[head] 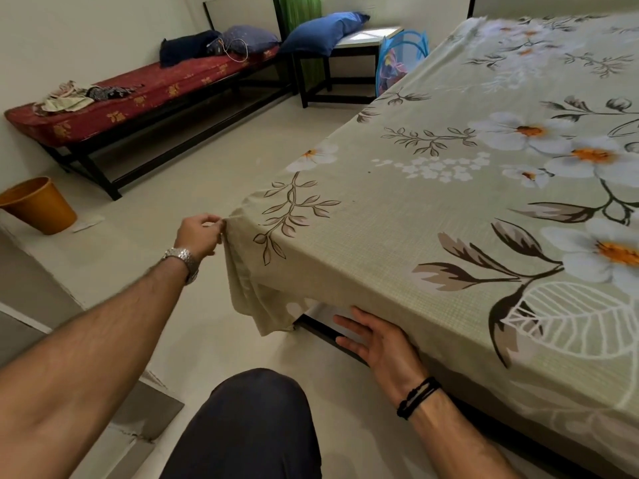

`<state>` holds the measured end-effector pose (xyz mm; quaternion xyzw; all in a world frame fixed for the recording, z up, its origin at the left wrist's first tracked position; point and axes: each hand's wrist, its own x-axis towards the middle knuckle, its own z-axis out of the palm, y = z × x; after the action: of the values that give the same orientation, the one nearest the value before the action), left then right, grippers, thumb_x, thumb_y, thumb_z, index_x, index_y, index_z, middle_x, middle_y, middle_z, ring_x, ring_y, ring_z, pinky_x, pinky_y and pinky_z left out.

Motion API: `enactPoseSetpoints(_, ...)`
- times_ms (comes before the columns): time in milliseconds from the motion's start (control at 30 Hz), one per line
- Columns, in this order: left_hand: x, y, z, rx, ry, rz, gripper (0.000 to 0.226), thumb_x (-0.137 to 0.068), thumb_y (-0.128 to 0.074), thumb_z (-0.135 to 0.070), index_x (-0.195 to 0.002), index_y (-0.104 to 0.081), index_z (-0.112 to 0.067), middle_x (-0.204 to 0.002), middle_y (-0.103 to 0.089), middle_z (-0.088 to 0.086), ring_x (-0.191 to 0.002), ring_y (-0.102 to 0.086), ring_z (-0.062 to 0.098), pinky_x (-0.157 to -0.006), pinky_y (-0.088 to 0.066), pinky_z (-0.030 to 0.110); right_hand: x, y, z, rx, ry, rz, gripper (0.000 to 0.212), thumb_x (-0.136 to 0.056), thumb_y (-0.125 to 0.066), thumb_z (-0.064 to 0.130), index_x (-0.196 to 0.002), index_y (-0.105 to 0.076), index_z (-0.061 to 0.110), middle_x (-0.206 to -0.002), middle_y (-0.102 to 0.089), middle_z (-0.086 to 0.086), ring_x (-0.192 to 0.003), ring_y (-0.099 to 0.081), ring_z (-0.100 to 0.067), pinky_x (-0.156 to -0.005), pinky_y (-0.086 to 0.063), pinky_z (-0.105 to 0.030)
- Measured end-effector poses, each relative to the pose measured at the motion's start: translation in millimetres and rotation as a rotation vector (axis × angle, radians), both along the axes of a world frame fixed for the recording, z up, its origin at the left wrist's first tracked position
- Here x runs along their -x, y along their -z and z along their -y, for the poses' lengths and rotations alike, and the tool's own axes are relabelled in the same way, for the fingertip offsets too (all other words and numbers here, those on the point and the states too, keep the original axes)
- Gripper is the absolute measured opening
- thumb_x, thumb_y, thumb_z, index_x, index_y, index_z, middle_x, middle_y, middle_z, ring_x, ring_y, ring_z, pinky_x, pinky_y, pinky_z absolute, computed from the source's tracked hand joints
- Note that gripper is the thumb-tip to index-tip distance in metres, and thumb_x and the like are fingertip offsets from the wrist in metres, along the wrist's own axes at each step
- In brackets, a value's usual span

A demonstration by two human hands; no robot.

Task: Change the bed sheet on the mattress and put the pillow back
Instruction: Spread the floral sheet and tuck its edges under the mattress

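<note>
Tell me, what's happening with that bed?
A person is fitting a floral sheet over the mattress. The left hand pinches the sheet's corner and pulls it out, with loose cloth hanging below. The right hand, fingers straight, rests at the sheet's lower edge by the bed frame. A blue pillow lies on a small table across the room, not yet on the bed.
</note>
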<state>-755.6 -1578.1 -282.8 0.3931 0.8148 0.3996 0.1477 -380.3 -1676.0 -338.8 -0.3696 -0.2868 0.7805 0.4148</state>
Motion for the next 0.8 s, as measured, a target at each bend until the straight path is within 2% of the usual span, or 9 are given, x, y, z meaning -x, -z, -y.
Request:
enactPoseSetpoints(100,-22.7,-6.2,-15.5,-0.108,-0.056,0.352,0.022,-0.101,-0.05,-0.006,-0.119,-0.06,-0.001,-0.103,-0.068,0.02,-0.075,-0.063,0.026,-0.073,-0.06,0.044,-0.6,1.0,-0.1,0.002,-0.003,-0.007,0.025,-0.097,-0.063,0.015,-0.12,-0.074,0.017,-0.118,-0.076,-0.001,-0.116,-0.07,-0.023,-0.102,-0.053,-0.05)
enactPoseSetpoints(167,-29.7,3.2,-13.7,-0.105,-0.015,0.437,0.035,-0.095,-0.048,-0.002,-0.129,-0.053,-0.001,-0.112,-0.067,0.02,-0.081,-0.063,0.022,-0.076,-0.06,0.044,-1.6,0.8,0.6,0.0,-0.007,-0.007,0.026,-0.098,-0.063,0.015,-0.122,-0.073,0.017,-0.119,-0.076,-0.002,-0.116,-0.07,-0.023,-0.103,-0.053,-0.05)
enactPoseSetpoints(300,-25.3,45.0,18.7,0.075,0.276,0.188,0.085,-0.088,-0.065,-0.002,-0.152,-0.019,-0.033,-0.142,-0.048,-0.002,-0.113,-0.056,0.016,-0.086,-0.06,0.044,-3.2,1.6,1.0,0.003,-0.004,-0.018,0.025,-0.097,-0.064,0.015,-0.12,-0.074,0.018,-0.12,-0.075,-0.003,-0.115,-0.071,-0.022,-0.101,-0.054,-0.049)
enactPoseSetpoints(367,-29.4,56.8,23.0,0.128,0.321,0.156,0.1,-0.086,-0.069,0.004,-0.156,-0.009,-0.034,-0.14,-0.046,0.001,-0.112,-0.054,0.018,-0.083,-0.06,0.049,-3.9,4.0,0.1,0.003,-0.005,-0.023,0.027,-0.096,-0.065,0.015,-0.122,-0.073,0.018,-0.122,-0.074,-0.005,-0.115,-0.071,-0.022,-0.099,-0.055,-0.047)
enactPoseSetpoints(400,-33.6,57.6,22.8,0.138,0.317,0.171,0.092,-0.086,-0.068,0.006,-0.153,-0.018,-0.031,-0.132,-0.052,0.007,-0.104,-0.055,0.02,-0.078,-0.059,0.05,-4.0,4.5,-0.1,0.005,-0.007,-0.02,0.028,-0.096,-0.066,0.016,-0.123,-0.073,0.018,-0.123,-0.074,-0.006,-0.115,-0.071,-0.022,-0.098,-0.056,-0.047)
enactPoseSetpoints(467,-39.4,54.0,20.2,0.216,0.312,0.196,0.055,-0.089,-0.061,0.01,-0.125,-0.049,-0.029,-0.107,-0.062,0.015,-0.087,-0.057,0.025,-0.07,-0.053,0.041,-3.7,5.9,-1.0,-0.002,-0.014,-0.018,0.028,-0.096,-0.066,0.016,-0.123,-0.073,0.017,-0.123,-0.074,-0.007,-0.115,-0.071,-0.021,-0.099,-0.055,-0.047)
enactPoseSetpoints(600,-25.4,30.6,18.8,0.261,0.199,-0.151,0.023,-0.089,-0.061,0.003,-0.083,-0.066,-0.019,-0.072,-0.07,0.007,-0.064,-0.067,0.029,-0.056,-0.051,0.027,-0.3,8.8,-1.3,-0.016,0.007,-0.036,0.044,-0.086,-0.074,0.023,-0.129,-0.07,0.019,-0.13,-0.071,0.0,-0.119,-0.068,-0.017,-0.101,-0.054,-0.044)
enactPoseSetpoints(700,-18.3,15.3,11.9,0.17,0.116,-0.094,0.016,-0.087,-0.06,-0.002,-0.096,-0.066,-0.013,-0.083,-0.073,0.014,-0.074,-0.073,0.034,-0.062,-0.063,0.045,1.4,12.0,-2.0,-0.001,0.023,-0.047,0.059,-0.075,-0.08,0.031,-0.132,-0.069,0.022,-0.134,-0.069,0.002,-0.117,-0.069,-0.016,-0.111,-0.048,-0.046)
enactPoseSetpoints(800,-31.3,21.3,16.9,0.011,-0.088,0.187,0.048,-0.083,-0.065,-0.033,-0.122,-0.04,-0.021,-0.111,-0.068,0.015,-0.087,-0.072,0.035,-0.07,-0.064,0.052,3.5,13.1,-2.8,0.007,0.018,-0.049,0.039,-0.091,-0.071,0.02,-0.13,-0.069,0.021,-0.131,-0.07,0.002,-0.117,-0.069,-0.015,-0.113,-0.046,-0.047)
